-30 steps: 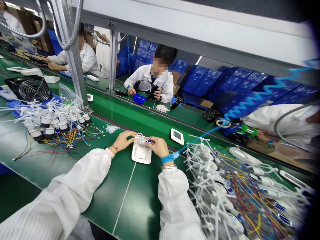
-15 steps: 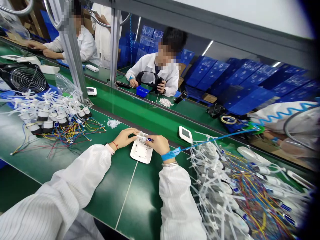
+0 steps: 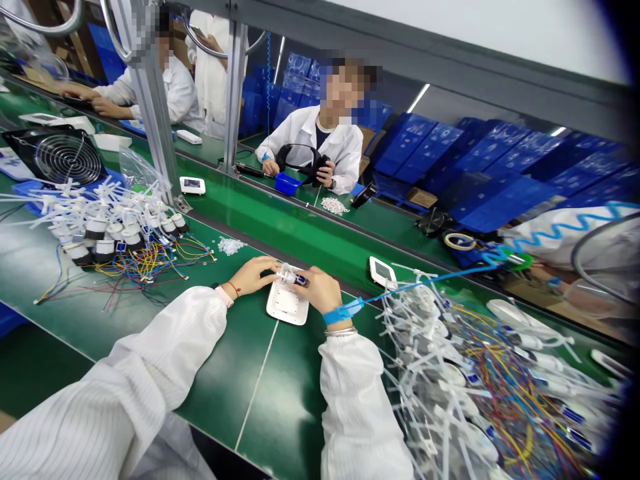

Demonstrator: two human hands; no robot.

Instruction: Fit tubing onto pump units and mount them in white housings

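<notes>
A white plastic housing (image 3: 287, 308) lies on the green bench with its inside facing up. At its far end is a small clear-and-white part with a dark blue label (image 3: 288, 272), held between both hands. My left hand (image 3: 254, 276) comes from the left, fingers bent and tips closed on the clear side of the part. My right hand (image 3: 321, 289), with a blue wrist strap (image 3: 344, 311), grips the labelled side. Fingers partly hide the part, so whether it touches the housing I cannot tell.
Left stands a pile of wired black-and-white cylindrical parts (image 3: 131, 239), near small clear rings (image 3: 231, 246). Right lies a heap of bagged wired parts (image 3: 450, 373). A white device with a screen (image 3: 383, 272) sits by the conveyor (image 3: 280, 217). A co-worker (image 3: 320, 143) sits opposite.
The camera view has shifted slightly, moving the scene a little to the right. My hands keep nearly the same hold on the small part. The co-worker opposite has raised their head.
</notes>
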